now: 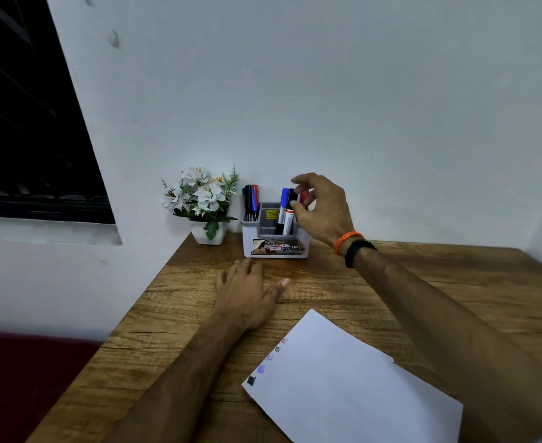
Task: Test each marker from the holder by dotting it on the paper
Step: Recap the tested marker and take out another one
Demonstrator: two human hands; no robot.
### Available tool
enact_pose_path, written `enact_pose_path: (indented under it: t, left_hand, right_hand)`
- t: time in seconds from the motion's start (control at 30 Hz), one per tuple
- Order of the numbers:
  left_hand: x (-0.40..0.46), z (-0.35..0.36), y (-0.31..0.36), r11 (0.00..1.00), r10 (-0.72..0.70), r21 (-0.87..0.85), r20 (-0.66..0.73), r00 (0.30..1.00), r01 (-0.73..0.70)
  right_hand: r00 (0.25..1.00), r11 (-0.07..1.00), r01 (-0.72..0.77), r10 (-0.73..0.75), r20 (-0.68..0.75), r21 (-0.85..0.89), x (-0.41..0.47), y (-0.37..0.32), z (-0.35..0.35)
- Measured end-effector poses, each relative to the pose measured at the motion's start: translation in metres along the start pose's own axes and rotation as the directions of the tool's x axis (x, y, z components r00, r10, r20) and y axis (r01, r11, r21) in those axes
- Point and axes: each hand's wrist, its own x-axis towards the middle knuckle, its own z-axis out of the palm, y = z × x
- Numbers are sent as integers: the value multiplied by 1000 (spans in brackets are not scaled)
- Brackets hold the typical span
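Note:
A white and grey holder [276, 241] stands at the back of the wooden table [423, 282], against the wall. Its left compartment holds several thin pens [251, 203]. Its right compartment holds a blue-capped marker [283, 203], a black-capped marker [291, 199] and a red-capped marker [304, 198]. My right hand [321, 209] is at the holder, its fingers closed around the red-capped marker. My left hand [250, 289] lies flat on the table in front of the holder, fingers spread. A white paper [352, 388] lies near the front, with several coloured dots along its left edge.
A white pot of artificial white flowers [204, 203] stands left of the holder at the table's back left corner. A dark window [23, 123] is on the left wall. The table's left edge runs diagonally, with a dark red surface [23, 378] below it.

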Motion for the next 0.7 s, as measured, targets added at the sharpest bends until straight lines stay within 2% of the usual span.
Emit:
enact_pose_path:
  t: [0.1,0.23,0.37,0.57,0.7]
  left_hand:
    - [1,-6,-16,999,-35,34,-57,998,37]
    - [0,-9,-36,992,-117,39,-19,993,117]
    - [1,-7,-38,991,-127,49,-5,992,127]
    - [1,-5,-39,989,-124,74,-18,992,124]
    - [1,-5,-38,990,-124,61,-17,992,125]
  right_hand:
    - [995,1000,-8,6,97,17,-2,-14,15]
    - [980,999,-20,25,195,-27,3,-26,36]
    - [969,997,-61,71,236,-50,17,-33,52]
    - [931,980,-36,104,349,-195,36,-31,72]
    - [942,982,-53,110,316,-183,36,-28,75]
